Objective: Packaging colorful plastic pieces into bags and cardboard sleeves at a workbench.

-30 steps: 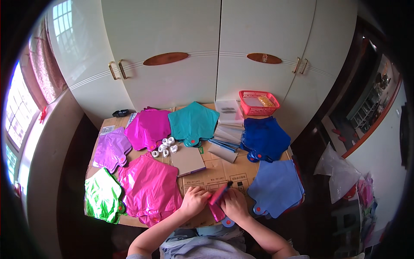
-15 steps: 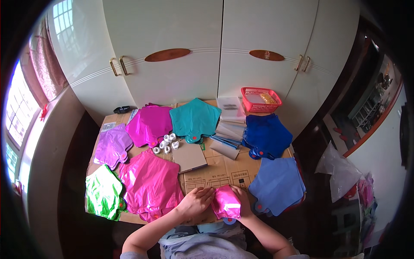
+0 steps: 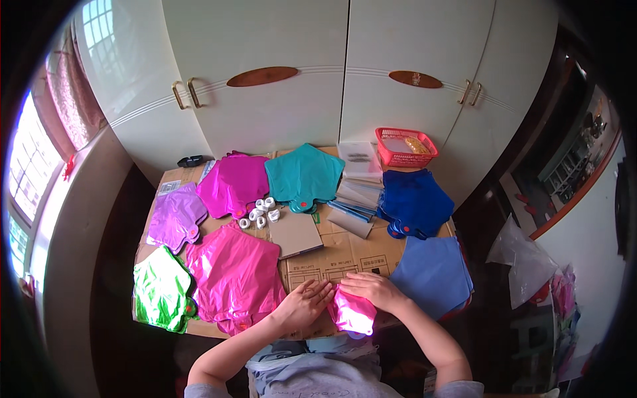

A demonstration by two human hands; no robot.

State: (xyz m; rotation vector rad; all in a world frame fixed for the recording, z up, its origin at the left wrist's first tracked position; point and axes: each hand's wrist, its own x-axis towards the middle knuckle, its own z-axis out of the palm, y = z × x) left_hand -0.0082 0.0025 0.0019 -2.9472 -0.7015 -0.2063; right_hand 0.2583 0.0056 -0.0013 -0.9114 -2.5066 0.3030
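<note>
A folded piece of shiny pink foil (image 3: 352,312), which looks like a flat foil balloon, lies at the table's front edge between my hands. My left hand (image 3: 305,305) rests flat at its left side, fingers stretched out and pointing right. Across its far edge lies my right hand (image 3: 373,290), its fingers extended to the left and pressing down flat. A bit of blue shows under the foil's near end. Left of my left forearm spreads a larger stack of pink foil pieces (image 3: 233,275).
Around the cardboard-covered table (image 3: 308,265) lie foil stacks in green (image 3: 161,288), lilac (image 3: 176,215), magenta (image 3: 233,184), teal (image 3: 305,176), dark blue (image 3: 418,201) and light blue (image 3: 432,275). White rings (image 3: 261,212), a grey box (image 3: 295,235), silvery strips (image 3: 357,202) and a red basket (image 3: 407,147) stand farther back.
My right hand has moved from the right side of the folded pink foil to its far edge and flattened. My left hand stays beside it. The whole view has shifted slightly.
</note>
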